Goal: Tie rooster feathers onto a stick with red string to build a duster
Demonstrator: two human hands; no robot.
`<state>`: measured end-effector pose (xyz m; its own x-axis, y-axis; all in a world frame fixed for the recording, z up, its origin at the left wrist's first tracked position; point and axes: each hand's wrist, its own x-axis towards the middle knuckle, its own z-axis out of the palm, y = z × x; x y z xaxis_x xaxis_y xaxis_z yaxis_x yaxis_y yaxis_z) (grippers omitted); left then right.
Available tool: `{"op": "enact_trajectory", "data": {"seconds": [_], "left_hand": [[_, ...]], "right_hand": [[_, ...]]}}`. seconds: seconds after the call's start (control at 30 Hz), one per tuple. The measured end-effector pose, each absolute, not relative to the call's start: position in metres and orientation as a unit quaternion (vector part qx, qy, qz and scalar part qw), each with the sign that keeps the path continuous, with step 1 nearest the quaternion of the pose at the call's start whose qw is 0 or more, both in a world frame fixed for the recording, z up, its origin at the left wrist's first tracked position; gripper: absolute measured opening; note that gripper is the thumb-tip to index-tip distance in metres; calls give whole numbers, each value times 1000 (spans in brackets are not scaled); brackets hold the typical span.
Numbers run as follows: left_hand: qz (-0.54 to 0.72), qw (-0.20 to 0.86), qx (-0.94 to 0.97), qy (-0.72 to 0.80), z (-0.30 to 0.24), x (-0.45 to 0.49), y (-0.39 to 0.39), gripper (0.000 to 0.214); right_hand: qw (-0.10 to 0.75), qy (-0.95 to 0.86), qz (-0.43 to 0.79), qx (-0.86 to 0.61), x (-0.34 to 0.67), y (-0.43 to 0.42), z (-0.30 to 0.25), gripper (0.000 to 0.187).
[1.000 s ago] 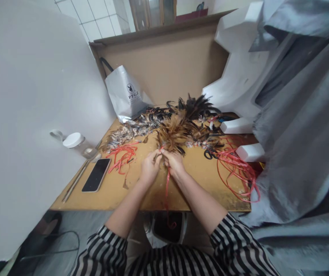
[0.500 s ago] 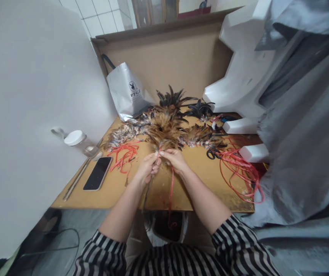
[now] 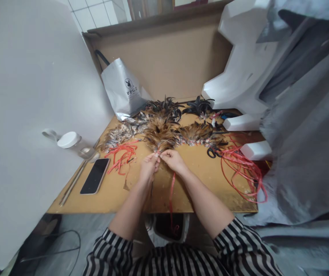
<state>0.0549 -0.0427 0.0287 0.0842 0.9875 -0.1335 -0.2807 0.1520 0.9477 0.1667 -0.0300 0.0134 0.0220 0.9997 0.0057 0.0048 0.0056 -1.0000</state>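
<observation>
My left hand (image 3: 149,165) is closed on the bound lower end of a bunch of brown feathers (image 3: 160,132), which fans out away from me. Close beside it, my right hand (image 3: 174,160) pinches at the same tied end, on the red plastic string wound there. A loose length of red string (image 3: 172,191) hangs from below my right hand past the table's front edge. The fingertips of both hands nearly meet, so the exact hold of the string is partly hidden.
More feather bunches lie behind: speckled ones (image 3: 121,134) left, brown ones (image 3: 197,132) right, black ones (image 3: 198,106) farther back. Red string (image 3: 240,165) and scissors (image 3: 211,153) lie right. A phone (image 3: 94,176), lidded bottle (image 3: 76,143) and silver bag (image 3: 124,90) stand or lie left.
The feather bunch in my hands has tipped lower and slightly left. My right fingertips have shifted a little at the tied end. The whole view has moved slightly.
</observation>
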Motion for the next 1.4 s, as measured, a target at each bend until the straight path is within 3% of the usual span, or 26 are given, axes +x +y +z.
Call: {"op": "enact_trajectory", "data": {"seconds": [0.27, 0.43, 0.67, 0.9, 1.1, 1.4], "left_hand": [[508, 647, 381, 422, 25, 55, -39, 27], [486, 699, 318, 417, 22, 49, -27, 18], [478, 752, 220, 398, 16, 30, -12, 8], [503, 758, 194, 369, 11, 22, -11, 8], [512, 750, 193, 372, 16, 22, -13, 9], [507, 748, 199, 380, 18, 25, -16, 9]], "right_hand": [[545, -459, 501, -491, 166, -31, 16, 23], [445, -529, 503, -518, 182, -27, 17, 23], [364, -595, 318, -642, 217, -18, 14, 30], [456, -475, 140, -740, 256, -4, 2, 22], [385, -445, 33, -808, 262, 4, -5, 22], [300, -445, 0, -844, 261, 11, -5, 23]]}}
